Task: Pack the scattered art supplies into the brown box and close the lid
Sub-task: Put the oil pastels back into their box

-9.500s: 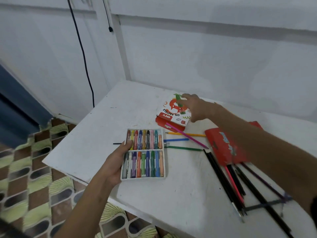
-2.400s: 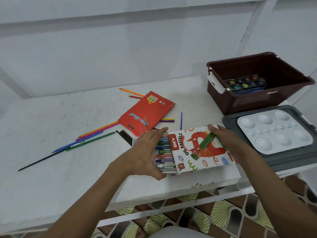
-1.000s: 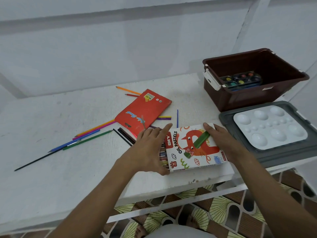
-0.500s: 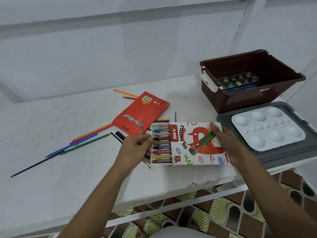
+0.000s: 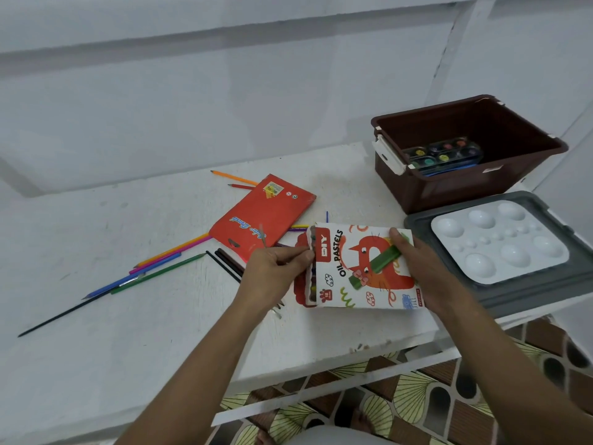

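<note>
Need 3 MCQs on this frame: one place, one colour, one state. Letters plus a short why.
1. Where is the watercolour set?
A. inside the brown box
B. on the grey lid
C. under the red pencil pack

2. What colour is the palette on the grey lid?
A. red
B. white
C. green

3. What state is the oil pastels box in?
A. lying untouched
B. packed away
C. held by both hands, tray nearly fully in

Key: 1 A, paint pans show in the box. 2 B, white wells. 3 C, left hand at the tray end, right hand gripping the sleeve.
</note>
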Motion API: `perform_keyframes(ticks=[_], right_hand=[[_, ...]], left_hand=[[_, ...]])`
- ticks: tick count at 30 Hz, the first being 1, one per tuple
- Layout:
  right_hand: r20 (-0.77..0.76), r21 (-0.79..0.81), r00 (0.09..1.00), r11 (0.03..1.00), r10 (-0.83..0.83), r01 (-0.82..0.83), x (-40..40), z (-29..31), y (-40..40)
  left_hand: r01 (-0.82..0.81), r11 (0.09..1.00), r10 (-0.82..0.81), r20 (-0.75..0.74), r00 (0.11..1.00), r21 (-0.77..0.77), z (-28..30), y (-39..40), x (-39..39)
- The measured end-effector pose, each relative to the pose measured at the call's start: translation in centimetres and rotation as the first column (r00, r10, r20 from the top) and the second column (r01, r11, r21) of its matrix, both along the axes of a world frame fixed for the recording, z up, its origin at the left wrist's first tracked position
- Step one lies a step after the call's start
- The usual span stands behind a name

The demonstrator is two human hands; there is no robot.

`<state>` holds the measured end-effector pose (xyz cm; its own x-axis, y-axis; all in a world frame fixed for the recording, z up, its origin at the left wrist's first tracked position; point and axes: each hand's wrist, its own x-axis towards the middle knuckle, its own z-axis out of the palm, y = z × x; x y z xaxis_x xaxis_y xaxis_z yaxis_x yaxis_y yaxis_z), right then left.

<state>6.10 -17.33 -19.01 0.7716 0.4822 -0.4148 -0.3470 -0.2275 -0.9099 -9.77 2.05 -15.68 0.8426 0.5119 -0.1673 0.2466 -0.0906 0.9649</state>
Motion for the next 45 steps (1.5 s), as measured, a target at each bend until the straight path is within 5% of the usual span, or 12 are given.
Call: perform_keyframes(ticks=[3, 7, 13, 23, 31, 41, 45], right_hand=[[-0.036, 0.046, 0.999, 0.999, -0.022, 0.024, -0.1, 0.4, -0.1], [-0.030, 0.087, 0.999, 0.995, -0.037, 0.039, -0.5, 0.7, 0.2], [-0.025, 0.168, 0.998, 0.984, -0.051, 0.054, -1.6, 0.9, 1.2], [-0.108, 0.180, 0.993, 0.981, -0.056, 0.075, -2.0, 1.0, 1.1], [0.006, 0.182, 0.996, 0.979, -0.090, 0.087, -2.4, 1.0, 1.3], [-0.116, 0.271, 0.978, 0.941, -0.176, 0.202, -1.7, -0.2, 1.4], [-0.151, 0.366, 0.970, 0.901, -0.192, 0.235, -2.2, -0.1, 2.0]], left_hand=[[-0.067, 0.994, 0.064, -0.038, 0.997, -0.084, 0.0, 0.3, 0.2], [0.051, 0.893, -0.096, -0.077, 0.992, -0.447, 0.4, 0.3, -0.1], [0.079, 0.809, -0.126, -0.040, 0.991, -0.583, 1.7, 0.8, 0.0], [0.162, 0.794, -0.193, 0.010, 0.981, -0.586, 2.7, 1.1, -0.3], [0.075, 0.901, -0.087, -0.008, 0.996, -0.427, 2.8, -0.3, 0.1], [0.053, 0.783, -0.007, 0.076, 0.997, -0.620, 2.3, 0.7, 1.0], [0.094, 0.821, -0.058, 0.082, 0.995, -0.562, 1.1, 0.1, 1.1]])
